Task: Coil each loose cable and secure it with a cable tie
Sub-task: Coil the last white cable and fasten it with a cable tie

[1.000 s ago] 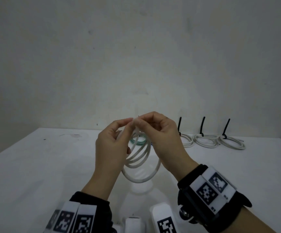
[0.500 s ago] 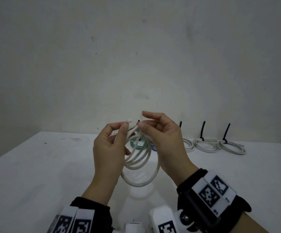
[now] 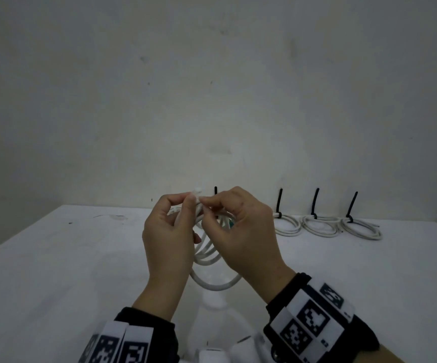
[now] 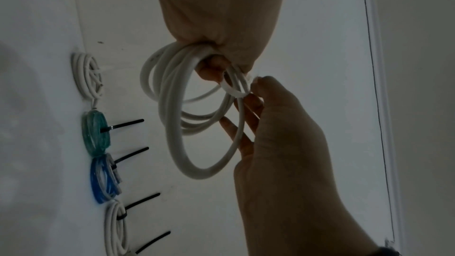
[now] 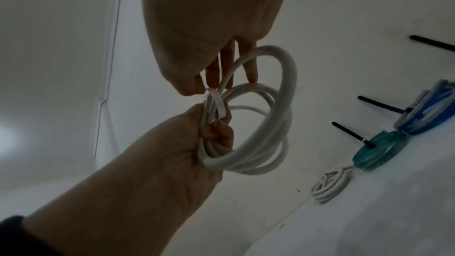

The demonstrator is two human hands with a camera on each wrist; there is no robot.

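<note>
Left hand [image 3: 169, 237]: raised above the table, fingers curled round the gathered loops of the white cable coil; thumb and forefinger meet at the top of the bundle.
Right hand [image 3: 241, 231]: opposite the left and touching it at the fingertips; thumb and forefinger pinch the end of the white cable tie, the other fingers [image 4: 229, 126] loosely extended behind the loops.
White cable coil [image 3: 213, 260]: several loops hanging below both sets of fingers, clear of the table; the largest loop hangs lowest.
White cable tie [image 5: 218, 102]: a flat white band arched over the bundle just beside the left fingers; whether it is fastened cannot be told.
Table [image 3: 55, 271]: white surface below and beyond the hands.
Green coil [image 4: 96, 133]: lying on the table beyond the fingers, with a black tie tail standing out of it.
Blue coil [image 4: 102, 178]: touching the green coil on its right-hand side, also bearing a black tie.
Small white coil [image 5: 329, 186]: on the table at the other side of the green coil; no tie visible on it.
Tied white coils [image 3: 327, 225]: a row on the table far to the right of the right fingers, each with an upright black tie tail.
Wrist bands [image 3: 314, 318]: black, carrying square black-and-white markers, on both forearms.
</note>
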